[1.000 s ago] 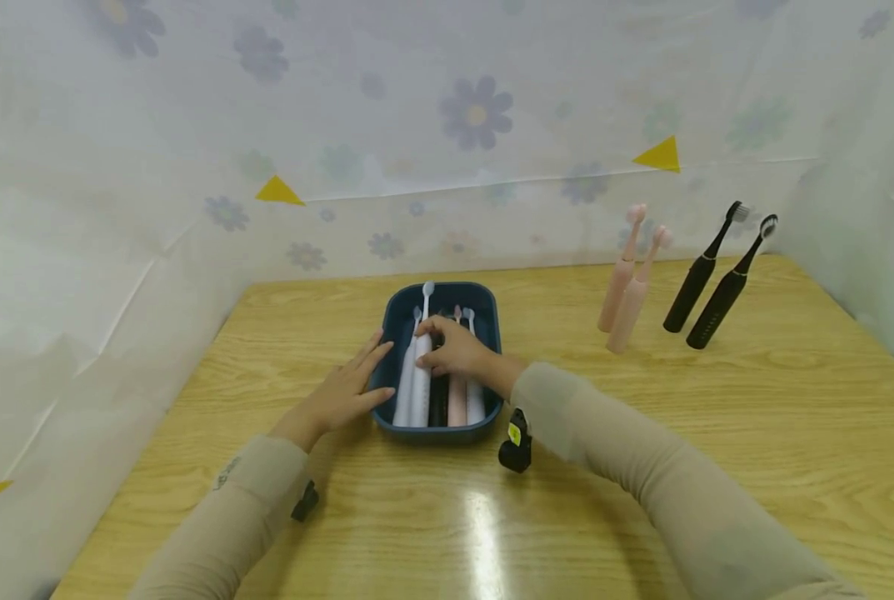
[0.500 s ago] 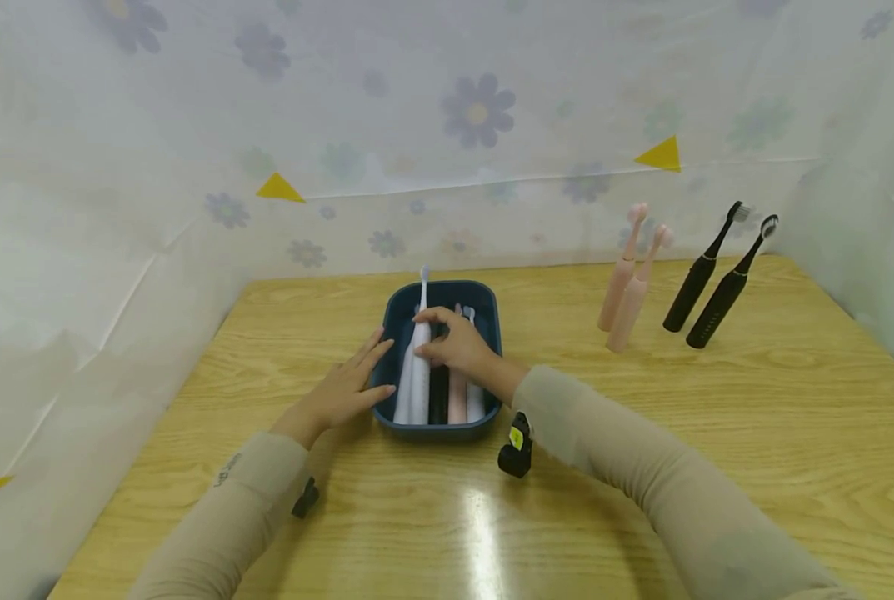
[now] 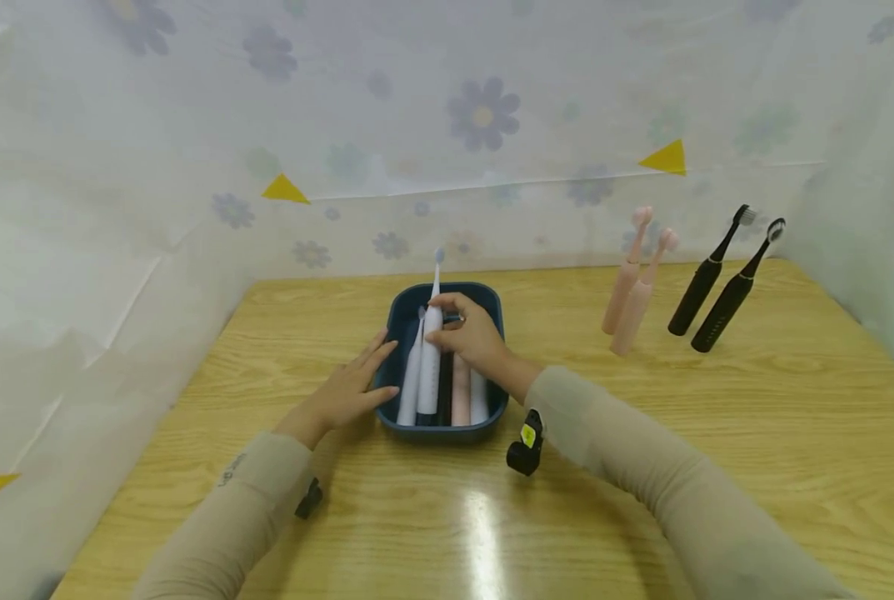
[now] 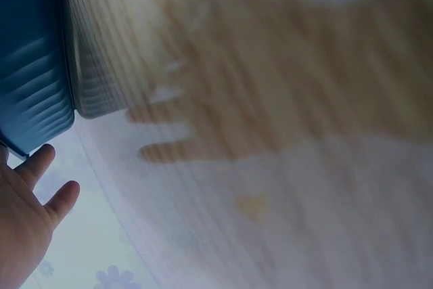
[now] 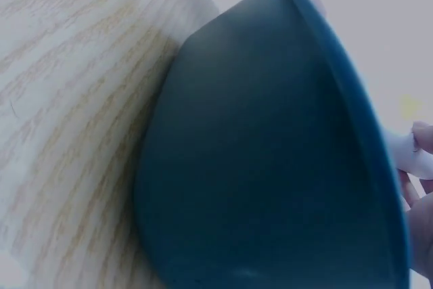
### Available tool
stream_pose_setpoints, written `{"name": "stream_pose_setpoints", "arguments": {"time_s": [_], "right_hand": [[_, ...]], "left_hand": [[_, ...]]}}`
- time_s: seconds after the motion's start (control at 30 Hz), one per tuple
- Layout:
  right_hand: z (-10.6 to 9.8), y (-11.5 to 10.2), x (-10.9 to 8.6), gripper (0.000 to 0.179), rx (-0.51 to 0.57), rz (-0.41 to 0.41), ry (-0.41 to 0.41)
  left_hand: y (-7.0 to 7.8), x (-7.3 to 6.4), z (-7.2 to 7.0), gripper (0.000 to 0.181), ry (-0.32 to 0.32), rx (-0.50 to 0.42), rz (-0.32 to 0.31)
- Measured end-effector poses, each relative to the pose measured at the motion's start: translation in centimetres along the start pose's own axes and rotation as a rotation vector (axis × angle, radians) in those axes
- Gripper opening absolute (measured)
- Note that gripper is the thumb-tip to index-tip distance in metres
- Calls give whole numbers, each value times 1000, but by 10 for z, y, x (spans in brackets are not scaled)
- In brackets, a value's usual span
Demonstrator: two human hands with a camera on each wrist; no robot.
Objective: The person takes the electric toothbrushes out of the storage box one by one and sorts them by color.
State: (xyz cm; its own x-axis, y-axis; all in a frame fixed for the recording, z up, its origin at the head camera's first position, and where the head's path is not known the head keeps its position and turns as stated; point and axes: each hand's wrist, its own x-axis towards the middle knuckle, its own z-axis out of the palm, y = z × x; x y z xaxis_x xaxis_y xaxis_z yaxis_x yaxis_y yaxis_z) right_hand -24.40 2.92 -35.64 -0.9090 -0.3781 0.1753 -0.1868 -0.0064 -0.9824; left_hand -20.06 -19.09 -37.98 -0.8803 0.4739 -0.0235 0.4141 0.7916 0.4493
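A: What does your right hand do?

B: It pinches a white toothbrush. Your thumb and fingers hold it near the top of its handle.

A: Where is that toothbrush?

B: It leans in your blue box, and its brush end pokes up past the far edge. I can't tell if its bottom end touches the floor of the box.

A: And your left hand?

B: Your fingers there are straight and spread apart. They touch the left side of the box.

A: What else do you have in the box?

B: A second white toothbrush is just left of the one you hold. On the other side, a black handle, a pink handle and a white handle lie in a row.

A: And on your table?

B: Two pink toothbrushes stand close together, off to your right. Two black toothbrushes stand a bit farther right. Behind them hangs a white sheet with flowers.
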Motion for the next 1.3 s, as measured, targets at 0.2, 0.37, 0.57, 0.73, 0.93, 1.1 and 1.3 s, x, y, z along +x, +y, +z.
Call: {"name": "stream_pose_setpoints", "arguments": {"time_s": [0.2, 0.37, 0.57, 0.73, 0.93, 1.1, 1.3], "right_hand": [[-14, -5, -2, 46, 14, -52, 46], [-19, -16, -2, 47, 57, -52, 92], [-29, -28, -5, 48, 100, -44, 123], [-42, -35, -8, 48, 160, -64, 129], [-55, -44, -12, 48, 168, -106, 150], [-65, -47, -16, 49, 148, -105, 176], [-77, -50, -21, 45, 116, -119, 215]], "left_hand": [[3, 6, 3, 64, -1, -15, 11], [2, 5, 1, 64, 2, 5, 8], [1, 3, 1, 65, 4, 13, 11], [0, 1, 0, 65, -2, 4, 11], [1, 1, -3, 67, -8, -8, 11], [2, 1, -3, 67, -10, -6, 7], [2, 2, -3, 67, -7, -8, 5]]}}
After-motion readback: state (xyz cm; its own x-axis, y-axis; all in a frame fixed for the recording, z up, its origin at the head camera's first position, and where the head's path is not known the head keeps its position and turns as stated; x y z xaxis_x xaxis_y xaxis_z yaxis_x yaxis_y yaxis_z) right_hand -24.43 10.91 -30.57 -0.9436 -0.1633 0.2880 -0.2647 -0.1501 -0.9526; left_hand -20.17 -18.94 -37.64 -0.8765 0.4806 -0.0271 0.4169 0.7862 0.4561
